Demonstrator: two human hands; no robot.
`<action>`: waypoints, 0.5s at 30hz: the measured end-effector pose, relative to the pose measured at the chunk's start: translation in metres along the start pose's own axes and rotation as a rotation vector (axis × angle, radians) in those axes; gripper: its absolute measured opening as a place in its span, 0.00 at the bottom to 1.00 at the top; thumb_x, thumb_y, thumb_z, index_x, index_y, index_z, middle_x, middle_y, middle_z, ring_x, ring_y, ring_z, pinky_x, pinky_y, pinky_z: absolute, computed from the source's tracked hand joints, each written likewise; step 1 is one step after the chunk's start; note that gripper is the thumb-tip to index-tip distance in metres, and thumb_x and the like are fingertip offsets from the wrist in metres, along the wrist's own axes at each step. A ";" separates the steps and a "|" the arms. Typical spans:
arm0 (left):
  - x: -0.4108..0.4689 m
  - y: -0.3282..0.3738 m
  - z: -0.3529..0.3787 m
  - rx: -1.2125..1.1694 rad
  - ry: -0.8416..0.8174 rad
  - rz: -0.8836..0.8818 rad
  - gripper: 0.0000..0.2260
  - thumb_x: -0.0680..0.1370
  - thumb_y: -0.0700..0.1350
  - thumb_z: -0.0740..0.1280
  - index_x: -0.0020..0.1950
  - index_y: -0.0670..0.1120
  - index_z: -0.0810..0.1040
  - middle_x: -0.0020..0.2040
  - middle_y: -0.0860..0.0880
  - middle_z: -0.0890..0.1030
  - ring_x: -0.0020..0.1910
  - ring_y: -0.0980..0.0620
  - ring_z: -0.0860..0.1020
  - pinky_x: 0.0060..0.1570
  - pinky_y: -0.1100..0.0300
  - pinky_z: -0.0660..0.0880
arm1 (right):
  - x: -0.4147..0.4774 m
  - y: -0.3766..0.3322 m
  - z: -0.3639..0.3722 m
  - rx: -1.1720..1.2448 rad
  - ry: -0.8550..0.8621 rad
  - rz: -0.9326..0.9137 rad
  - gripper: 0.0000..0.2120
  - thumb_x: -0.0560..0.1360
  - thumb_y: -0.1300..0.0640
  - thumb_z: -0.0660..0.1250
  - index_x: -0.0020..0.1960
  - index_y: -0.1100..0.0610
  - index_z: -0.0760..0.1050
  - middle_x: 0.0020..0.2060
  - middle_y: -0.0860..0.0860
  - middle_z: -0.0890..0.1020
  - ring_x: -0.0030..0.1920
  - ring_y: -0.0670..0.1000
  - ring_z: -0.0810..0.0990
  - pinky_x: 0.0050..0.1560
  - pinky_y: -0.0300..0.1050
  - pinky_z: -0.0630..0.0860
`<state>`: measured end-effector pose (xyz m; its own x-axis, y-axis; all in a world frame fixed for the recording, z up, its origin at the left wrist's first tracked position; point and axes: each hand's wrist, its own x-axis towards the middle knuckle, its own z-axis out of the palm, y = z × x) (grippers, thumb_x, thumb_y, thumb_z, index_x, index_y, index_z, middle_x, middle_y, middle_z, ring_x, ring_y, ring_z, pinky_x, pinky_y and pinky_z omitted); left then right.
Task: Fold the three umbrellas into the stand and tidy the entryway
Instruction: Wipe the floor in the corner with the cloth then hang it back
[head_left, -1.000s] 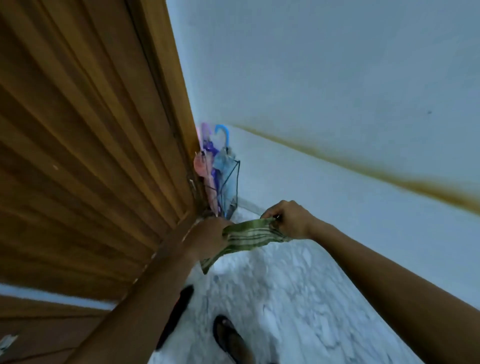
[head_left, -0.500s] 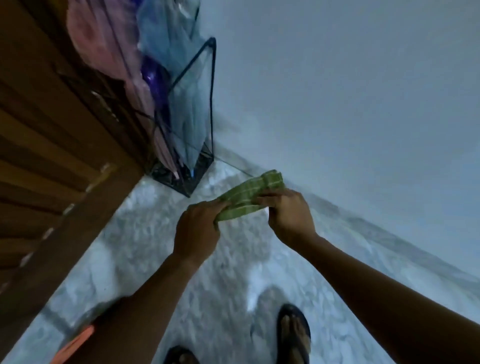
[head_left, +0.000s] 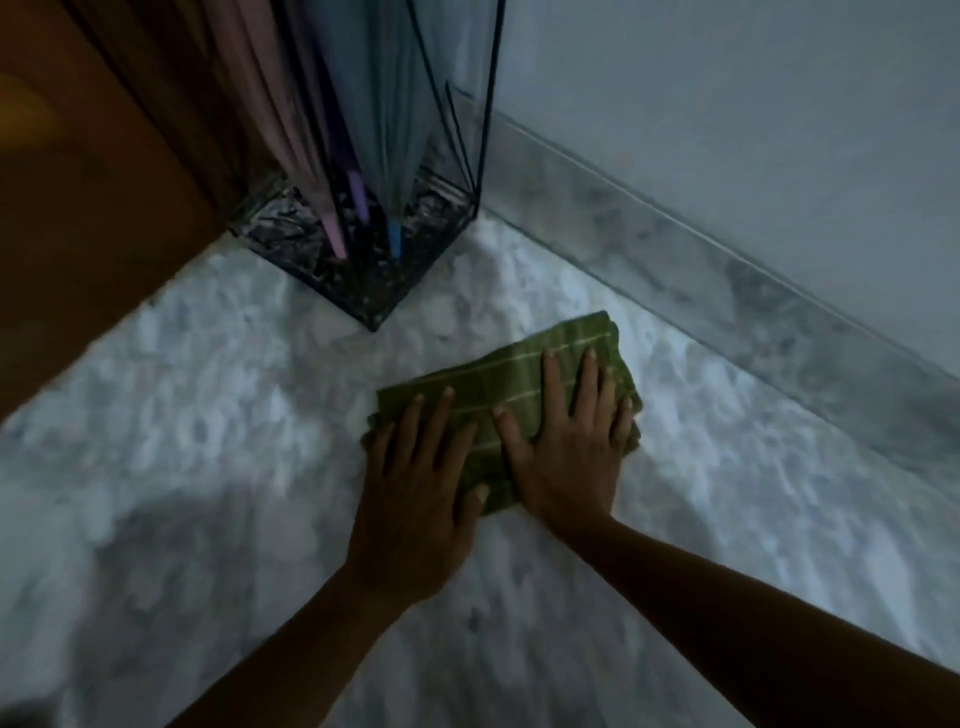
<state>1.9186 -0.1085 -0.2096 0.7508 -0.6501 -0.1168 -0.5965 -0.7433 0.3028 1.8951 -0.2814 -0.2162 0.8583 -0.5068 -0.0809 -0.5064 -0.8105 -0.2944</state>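
Note:
A folded green striped cloth (head_left: 519, 374) lies flat on the marble floor (head_left: 208, 467). My left hand (head_left: 415, 488) presses its near left part with straight fingers. Beside it, my right hand (head_left: 566, 447) lies flat on the cloth's right half. In the corner behind stands a black wire umbrella stand (head_left: 384, 291). Three closed umbrellas stand inside it, tips down: a pink umbrella (head_left: 270, 104), a purple umbrella (head_left: 358, 192) and a blue umbrella (head_left: 379, 104).
A brown wooden door (head_left: 93, 171) rises on the left, touching the stand's side. A pale wall (head_left: 727, 104) with a marble skirting board (head_left: 701, 270) runs along the right behind the cloth.
The cloth, held in the air between both hands before, now lies on the floor under flat palms. My view has dropped low toward the floor and the stand's base.

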 end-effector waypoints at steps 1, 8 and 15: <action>0.007 0.000 0.006 0.016 -0.003 -0.019 0.29 0.80 0.58 0.56 0.79 0.49 0.63 0.81 0.43 0.57 0.79 0.38 0.56 0.74 0.39 0.56 | 0.013 0.004 0.005 -0.026 0.019 -0.044 0.39 0.77 0.28 0.50 0.82 0.46 0.56 0.82 0.57 0.54 0.81 0.59 0.50 0.79 0.60 0.42; 0.077 -0.004 -0.003 0.018 -0.098 -0.225 0.36 0.79 0.67 0.48 0.82 0.53 0.42 0.82 0.44 0.38 0.80 0.40 0.44 0.75 0.40 0.47 | 0.128 -0.001 -0.008 -0.158 -0.257 -0.403 0.38 0.78 0.27 0.46 0.82 0.40 0.41 0.82 0.52 0.40 0.82 0.55 0.39 0.79 0.58 0.36; 0.083 -0.014 -0.005 0.000 -0.023 -0.321 0.40 0.75 0.70 0.41 0.82 0.52 0.42 0.82 0.43 0.37 0.81 0.41 0.41 0.77 0.41 0.45 | 0.166 -0.052 -0.010 -0.197 -0.395 -0.422 0.39 0.77 0.30 0.53 0.82 0.40 0.43 0.82 0.53 0.38 0.81 0.56 0.34 0.78 0.61 0.34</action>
<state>1.9909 -0.1516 -0.2188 0.8939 -0.3859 -0.2279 -0.3302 -0.9109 0.2474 2.0632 -0.3265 -0.2043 0.9354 -0.0133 -0.3534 -0.0891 -0.9759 -0.1990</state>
